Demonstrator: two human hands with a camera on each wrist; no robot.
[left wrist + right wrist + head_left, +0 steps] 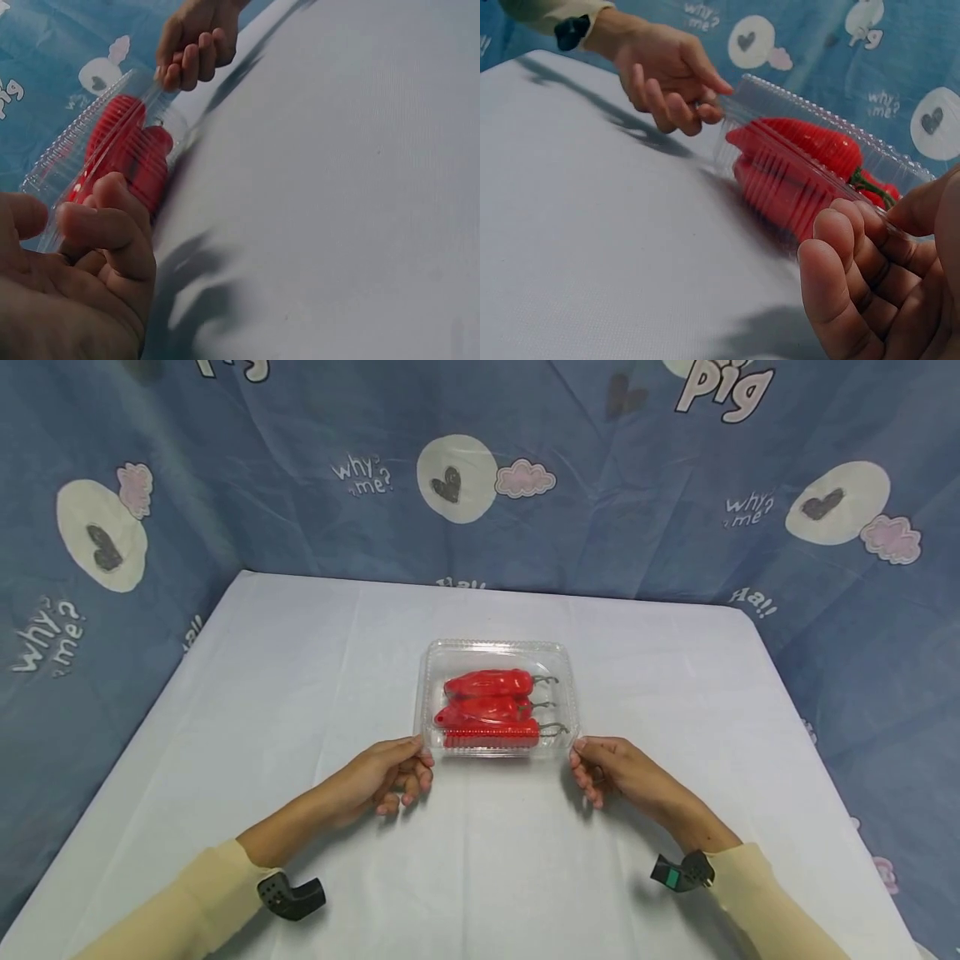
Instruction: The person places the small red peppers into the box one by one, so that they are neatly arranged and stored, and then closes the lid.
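A clear plastic clamshell box (495, 653) with its lid down stands in the middle of the white table. Several red peppers (491, 682) with green stems lie side by side in it, stems to the right. My left hand (390, 774) pinches the box's near left corner between thumb and finger, the other fingers loosely curled below. At the near right corner my right hand (618, 772) pinches the rim the same way. The right wrist view shows the ridged side wall of the box (780, 180) and the thumb and forefinger at its rim.
The white tablecloth (247, 710) covers the table, and its far edge meets a blue patterned curtain (600, 552) that also hangs at both sides. Each wrist carries a small black camera strap, one on the left (291, 896) and one on the right (684, 871).
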